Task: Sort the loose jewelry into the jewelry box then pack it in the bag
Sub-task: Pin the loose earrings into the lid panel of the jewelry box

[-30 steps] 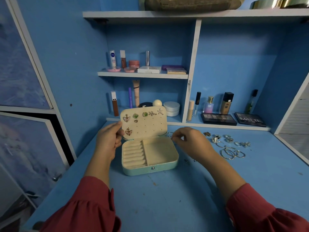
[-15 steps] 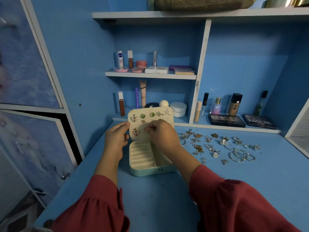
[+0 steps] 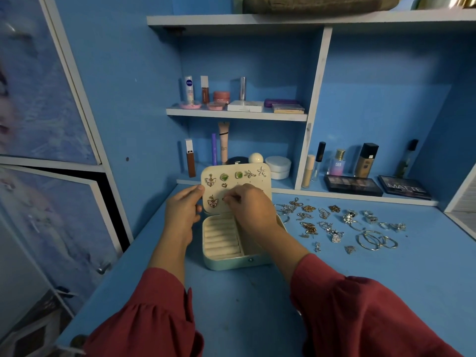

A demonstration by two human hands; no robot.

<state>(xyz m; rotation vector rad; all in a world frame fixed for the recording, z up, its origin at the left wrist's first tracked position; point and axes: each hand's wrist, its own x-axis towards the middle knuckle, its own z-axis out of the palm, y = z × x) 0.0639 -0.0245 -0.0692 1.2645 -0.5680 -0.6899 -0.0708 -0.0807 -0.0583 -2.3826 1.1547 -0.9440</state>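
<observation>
Your left hand (image 3: pixel 183 212) grips the left edge of the jewelry box (image 3: pixel 226 256) lid (image 3: pixel 253 182), holding it upright on the blue desk (image 3: pixel 257 305). Your right hand (image 3: pixel 251 206) pinches a small earring (image 3: pixel 223 199) against the lid's peg board. Loose jewelry (image 3: pixel 334 225) lies scattered right of the box.

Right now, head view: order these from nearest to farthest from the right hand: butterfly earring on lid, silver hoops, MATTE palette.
From the right hand:
1. Butterfly earring, lower left of the lid, just left of the fingertips.
2. Silver hoops, on the desk to the right.
3. MATTE palette, far right on the ledge at the back.
</observation>
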